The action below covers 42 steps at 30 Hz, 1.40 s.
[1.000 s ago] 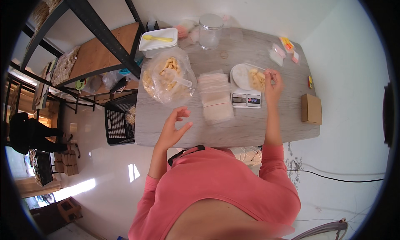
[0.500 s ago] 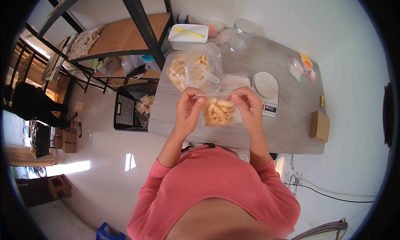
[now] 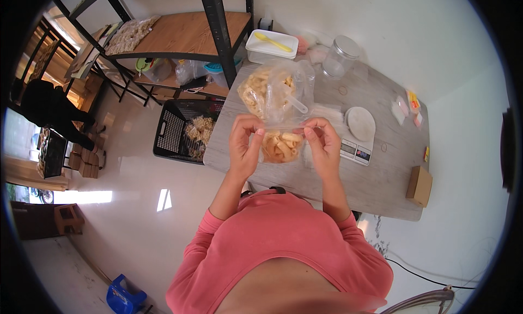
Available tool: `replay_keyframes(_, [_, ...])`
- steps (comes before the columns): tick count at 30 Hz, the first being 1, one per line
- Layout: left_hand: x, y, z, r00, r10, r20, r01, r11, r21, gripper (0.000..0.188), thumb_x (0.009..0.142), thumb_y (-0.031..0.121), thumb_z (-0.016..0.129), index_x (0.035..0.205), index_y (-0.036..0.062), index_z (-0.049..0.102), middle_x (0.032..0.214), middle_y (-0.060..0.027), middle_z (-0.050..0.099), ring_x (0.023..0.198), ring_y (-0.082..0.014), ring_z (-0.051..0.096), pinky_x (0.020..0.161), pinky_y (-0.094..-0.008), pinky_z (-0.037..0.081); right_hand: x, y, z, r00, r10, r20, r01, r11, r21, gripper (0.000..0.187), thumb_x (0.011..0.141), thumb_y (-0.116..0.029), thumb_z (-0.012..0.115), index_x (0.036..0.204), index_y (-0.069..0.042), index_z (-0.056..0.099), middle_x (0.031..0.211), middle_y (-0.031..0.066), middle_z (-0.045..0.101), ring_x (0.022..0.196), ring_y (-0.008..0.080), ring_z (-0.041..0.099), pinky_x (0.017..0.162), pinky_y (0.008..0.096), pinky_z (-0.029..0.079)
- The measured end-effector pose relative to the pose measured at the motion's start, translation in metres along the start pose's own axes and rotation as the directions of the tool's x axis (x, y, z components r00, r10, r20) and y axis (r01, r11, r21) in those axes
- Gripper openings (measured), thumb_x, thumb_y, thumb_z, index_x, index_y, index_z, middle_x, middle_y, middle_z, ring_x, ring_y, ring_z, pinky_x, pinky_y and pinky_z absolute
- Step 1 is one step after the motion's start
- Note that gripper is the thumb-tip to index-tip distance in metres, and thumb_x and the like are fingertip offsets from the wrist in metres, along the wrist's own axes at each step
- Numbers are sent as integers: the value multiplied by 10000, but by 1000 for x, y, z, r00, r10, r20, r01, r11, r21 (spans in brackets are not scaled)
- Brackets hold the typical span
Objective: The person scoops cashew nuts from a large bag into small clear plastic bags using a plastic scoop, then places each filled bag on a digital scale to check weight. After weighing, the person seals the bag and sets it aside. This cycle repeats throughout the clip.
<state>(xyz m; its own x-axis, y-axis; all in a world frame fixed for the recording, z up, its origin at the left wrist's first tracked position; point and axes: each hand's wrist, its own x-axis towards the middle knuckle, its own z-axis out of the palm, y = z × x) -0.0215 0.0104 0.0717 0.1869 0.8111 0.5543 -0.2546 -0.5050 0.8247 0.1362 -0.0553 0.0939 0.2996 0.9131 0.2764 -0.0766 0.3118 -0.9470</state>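
A small clear plastic bag (image 3: 281,149) of pale, curved tube-shaped snacks hangs between my hands over the table's near side. My left hand (image 3: 245,146) pinches its top edge at the left corner, thumb against fingers. At the right corner, my right hand (image 3: 323,145) pinches the same edge. Just beyond lies a large clear bag (image 3: 255,95) of similar snacks, with a whitish translucent scoop (image 3: 296,103) at it. Flat clear bags (image 3: 328,113) lie right of the large bag. A digital scale (image 3: 364,154) bearing a round white plate (image 3: 360,124) stands beyond my right hand.
On the grey table (image 3: 376,186) are a lidded white tub (image 3: 260,51) with a yellow spoon (image 3: 273,42), a clear jar (image 3: 339,59) and a brown box (image 3: 419,186). A black crate (image 3: 168,130) and shelving (image 3: 210,28) stand left. Another person (image 3: 46,104) is far left.
The view has turned, so the table and its things sit further right in the picture. Both hands keep their pinch on the small bag, which now hangs slightly tilted.
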Motion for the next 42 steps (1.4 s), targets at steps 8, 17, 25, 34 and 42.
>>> replay_keyframes(8, [-3, -2, -2, 999, 31, -14, -31, 998, 55, 36, 849, 12, 526, 883, 23, 528, 906, -55, 479, 773, -108, 439, 678, -227, 367, -2, 3, 2, 999, -32, -9, 32, 999, -22, 86, 902, -75, 522, 921, 9, 525, 912, 64, 552, 835, 166, 614, 719, 250, 463])
replay_keyframes(17, [-7, 1, 0, 999, -41, -17, 41, 999, 10, 43, 843, -1, 537, 882, 16, 534, 901, -57, 494, 769, -105, 457, 662, -221, 381, -4, 9, -2, 999, -54, -9, 53, 997, -61, 70, 868, -35, 550, 911, 19, 538, 880, 59, 566, 813, 141, 610, 694, 239, 470])
replay_keyframes(25, [-11, 0, -3, 981, -158, 111, 147, 984, 103, 37, 860, -1, 522, 894, -10, 533, 932, -72, 532, 840, -123, 508, 737, -238, 417, -4, 12, -5, 1000, 13, 11, -11, 984, -180, 77, 821, -23, 600, 876, 28, 582, 867, 60, 583, 760, 104, 562, 663, 232, 473])
replay_keyframes(34, [-14, -3, -6, 987, -129, 99, 108, 976, 191, 40, 864, 20, 534, 891, -9, 537, 929, -75, 541, 817, -124, 521, 722, -240, 426, -2, 17, -3, 999, -23, 26, 28, 971, -237, 86, 832, -48, 588, 873, 26, 572, 835, 65, 588, 744, 118, 561, 658, 246, 466])
replay_keyframes(42, [-10, -5, -6, 978, -188, 91, 179, 979, 97, 58, 818, 25, 592, 866, -1, 574, 846, -60, 564, 735, -106, 515, 660, -232, 420, 1, 24, -2, 999, -9, 35, 17, 972, -233, 98, 827, -52, 596, 884, 22, 566, 819, 67, 592, 734, 122, 567, 661, 247, 462])
